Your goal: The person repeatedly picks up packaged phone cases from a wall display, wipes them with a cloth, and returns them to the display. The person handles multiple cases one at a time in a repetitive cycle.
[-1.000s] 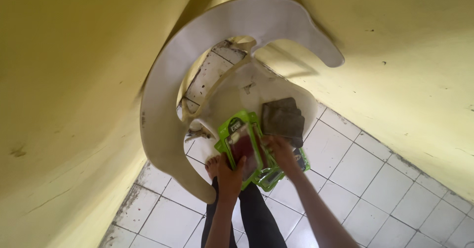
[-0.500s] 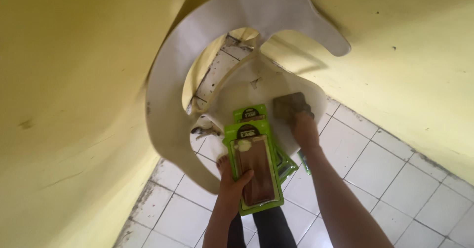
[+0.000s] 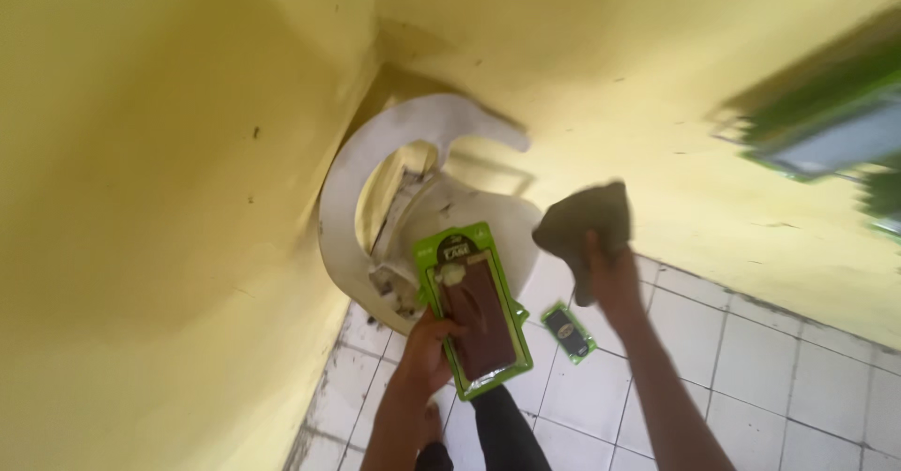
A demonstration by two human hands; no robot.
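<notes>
Since the earlier frames, both hands are pulling away from the chair: the right hand is now lifting the cloth clear of the seat, one green package is lying on the floor, and the view is showing more wall.

Yellow walls are filling most of the picture and meeting in a corner at upper centre. A white tiled floor is occupying the lower right. A white plastic chair is standing in the corner, seen from above, with its curved backrest arching over the seat.

At the far right edge, a blurred green and grey object is showing; its kind cannot be determined.

The left hand is holding a green blister package with a dark brown item inside. The fingers are closing around its lower left edge, thumb on the front face. The package is tilting slightly and is overlapping the front of the chair seat in the view. A second green edge is showing just behind it, so the hand may be gripping more than one package.

The right hand is raised beside the chair, fingers bunching tightly around a dark grey cloth, which is sticking up above the fist.

A small green package with a dark item is lying flat on the floor tiles, between the two forearms and apart from both hands.
</notes>
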